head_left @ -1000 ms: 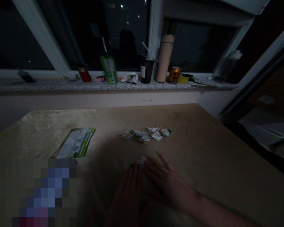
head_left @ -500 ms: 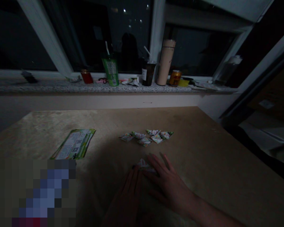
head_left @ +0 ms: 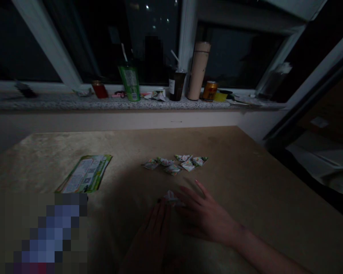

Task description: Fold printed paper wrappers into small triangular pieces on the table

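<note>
A small printed packet, folded into a triangular shape [head_left: 170,196], lies on the table in front of me. At its near left edge, my left hand [head_left: 153,232] lies flat with its fingers stretched out, touching or almost touching it. My right hand [head_left: 204,213] is over the packet's right end, fingers spread, and hides part of that end. Whether the right fingertips press on it I cannot tell in the dim light. Beyond the hands, several similar folded packets [head_left: 173,169] form a cluster.
A flat green-and-white printed pouch [head_left: 87,173] lies left on the brown table [head_left: 240,163]. A blurred-out patch [head_left: 50,236] covers the lower left. On the stone windowsill [head_left: 157,104] stand a red jar [head_left: 99,90], green cup [head_left: 130,82], dark cup [head_left: 177,85], tall flask [head_left: 199,72] and can [head_left: 210,91].
My right hand has shifted slightly to the right relative to the small packet. The left hand stays at the packet's left edge. The whole view has moved a little.
</note>
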Demonstrator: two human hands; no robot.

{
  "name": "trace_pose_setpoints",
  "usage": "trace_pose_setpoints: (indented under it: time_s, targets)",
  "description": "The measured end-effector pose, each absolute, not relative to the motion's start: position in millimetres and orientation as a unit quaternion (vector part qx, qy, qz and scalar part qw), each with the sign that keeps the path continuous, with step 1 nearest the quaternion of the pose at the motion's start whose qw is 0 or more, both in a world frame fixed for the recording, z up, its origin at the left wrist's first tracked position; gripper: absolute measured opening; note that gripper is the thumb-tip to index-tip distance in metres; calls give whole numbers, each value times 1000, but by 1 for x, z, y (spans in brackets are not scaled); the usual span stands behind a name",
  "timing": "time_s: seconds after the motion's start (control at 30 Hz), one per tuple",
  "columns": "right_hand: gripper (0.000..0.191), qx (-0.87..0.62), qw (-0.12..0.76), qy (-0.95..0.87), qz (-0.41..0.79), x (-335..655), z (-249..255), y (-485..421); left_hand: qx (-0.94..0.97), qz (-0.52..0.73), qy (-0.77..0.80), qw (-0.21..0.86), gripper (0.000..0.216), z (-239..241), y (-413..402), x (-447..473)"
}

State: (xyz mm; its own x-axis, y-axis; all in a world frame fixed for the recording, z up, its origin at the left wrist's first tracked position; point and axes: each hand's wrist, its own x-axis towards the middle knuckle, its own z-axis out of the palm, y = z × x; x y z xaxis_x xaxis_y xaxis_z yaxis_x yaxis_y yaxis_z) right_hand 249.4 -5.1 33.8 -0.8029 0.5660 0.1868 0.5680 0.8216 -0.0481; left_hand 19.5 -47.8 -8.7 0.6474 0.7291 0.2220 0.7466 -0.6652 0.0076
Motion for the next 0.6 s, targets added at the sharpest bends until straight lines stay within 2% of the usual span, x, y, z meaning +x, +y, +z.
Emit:
trace_pose_setpoints:
  time_s: [0.23,0.6]
  targets:
    - [35,-330,126,-935,4,262,33,-8,-902,-87,-421,33,95,-8,-47,20]
    - [23,-355,182,-915,60,261,28,-7,-894,-119,-420,98,89,-3,-47,12]
